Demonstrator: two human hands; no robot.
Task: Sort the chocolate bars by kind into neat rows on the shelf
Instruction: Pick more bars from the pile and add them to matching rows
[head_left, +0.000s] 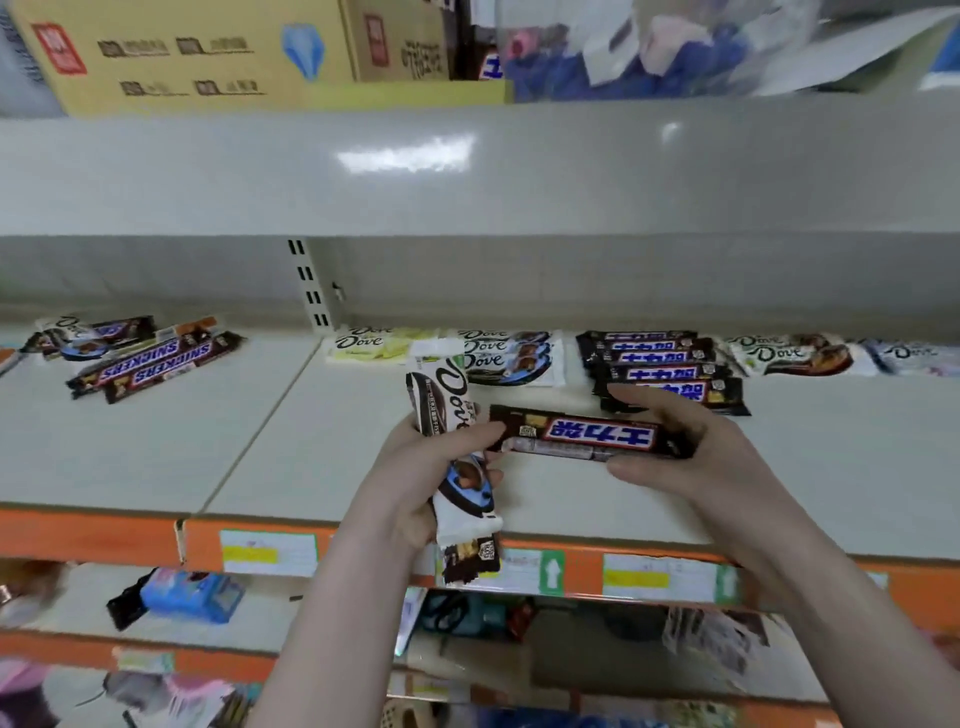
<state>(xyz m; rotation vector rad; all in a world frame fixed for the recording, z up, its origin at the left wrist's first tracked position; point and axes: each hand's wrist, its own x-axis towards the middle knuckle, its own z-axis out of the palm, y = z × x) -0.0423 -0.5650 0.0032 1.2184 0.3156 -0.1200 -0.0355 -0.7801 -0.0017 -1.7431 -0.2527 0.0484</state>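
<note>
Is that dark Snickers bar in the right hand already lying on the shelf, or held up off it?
Held up. The right hand grips the Snickers bar level above the shelf, and left hand fingers touch its other end.

Dove bar (919, 357) cut by the right edge; lower-shelf goods (171, 696) blurred; left hand (415, 488) hides bundle middles.

A dark Snickers bar (592, 433) with a blue-lettered label lies level above the shelf (779, 467), held at both ends, and a white Dove bar (454, 457) stands upright in the left grip over another dark bar end. Far right of centre lies a row of dark Snickers bars (665, 370), flanked by Dove stacks (511, 356). At far left, mixed bars (140, 353) lie askew.
</note>
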